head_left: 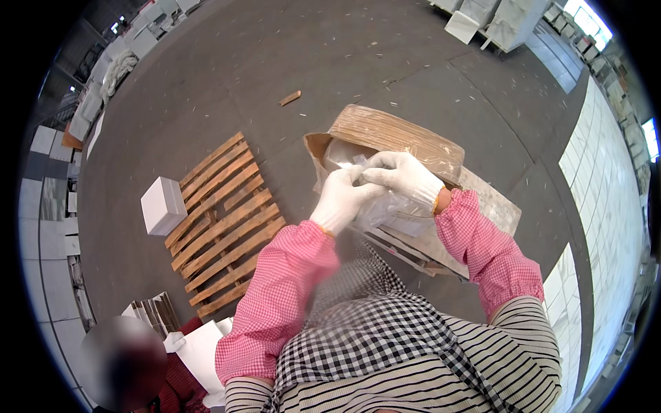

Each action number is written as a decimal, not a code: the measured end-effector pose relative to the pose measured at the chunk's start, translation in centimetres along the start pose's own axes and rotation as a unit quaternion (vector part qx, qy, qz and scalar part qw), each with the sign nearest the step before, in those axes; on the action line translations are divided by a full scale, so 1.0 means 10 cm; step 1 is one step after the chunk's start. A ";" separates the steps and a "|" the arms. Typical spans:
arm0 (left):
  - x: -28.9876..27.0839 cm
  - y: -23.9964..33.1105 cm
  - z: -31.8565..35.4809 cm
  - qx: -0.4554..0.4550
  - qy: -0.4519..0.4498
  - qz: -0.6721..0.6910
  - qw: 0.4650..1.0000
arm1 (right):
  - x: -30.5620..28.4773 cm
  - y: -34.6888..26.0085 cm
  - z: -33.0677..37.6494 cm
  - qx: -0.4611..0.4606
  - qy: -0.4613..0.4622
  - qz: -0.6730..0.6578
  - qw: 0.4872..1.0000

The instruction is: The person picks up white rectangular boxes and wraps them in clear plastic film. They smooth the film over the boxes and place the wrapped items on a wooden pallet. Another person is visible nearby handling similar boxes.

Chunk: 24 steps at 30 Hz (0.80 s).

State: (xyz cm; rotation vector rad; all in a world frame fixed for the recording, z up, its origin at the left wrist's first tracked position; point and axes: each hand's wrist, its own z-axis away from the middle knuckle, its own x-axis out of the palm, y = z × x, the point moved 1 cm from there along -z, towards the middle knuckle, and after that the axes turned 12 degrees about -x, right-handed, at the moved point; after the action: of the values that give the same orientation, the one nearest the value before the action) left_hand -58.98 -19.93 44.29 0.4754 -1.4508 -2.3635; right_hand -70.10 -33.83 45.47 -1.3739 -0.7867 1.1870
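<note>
My left hand (342, 199), in a white knit glove, is closed with its fingertips pinching crinkled clear plastic (376, 215). Close beside it, my right hand (406, 176), gloved the same way, is closed on the same plastic, and the two sets of fingertips nearly meet. The plastic hangs below the hands and also shows at the mouth of an open cardboard box (399, 134) just beyond them. What lies inside the box is mostly hidden by the hands and plastic. Under the box is a worn, pale board surface (492, 199).
A slatted wooden pallet (231, 230) lies on the floor at left, a white block-shaped box (164, 205) at its edge. Another person (180, 385) in dark red holds a white piece (201, 354) at lower left. A wood scrap (290, 98) lies farther off. Marble-look tiles (599, 179) line the right.
</note>
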 end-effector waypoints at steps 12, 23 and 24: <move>-0.49 -0.19 -0.21 -0.013 0.186 0.040 0.982 | -0.35 0.13 0.23 -0.061 0.193 0.379 0.903; -1.97 -0.80 0.08 0.039 0.524 0.061 0.849 | -1.62 0.97 0.94 0.073 0.179 0.750 0.633; -2.10 -0.91 0.12 0.032 0.526 0.118 0.842 | -1.79 1.02 0.94 0.102 0.178 0.760 0.617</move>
State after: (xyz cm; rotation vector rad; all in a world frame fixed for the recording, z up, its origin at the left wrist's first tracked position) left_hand -41.70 -5.82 38.93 1.2620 -0.9418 -1.3912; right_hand -85.61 -49.49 40.47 -1.9296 1.1535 1.9692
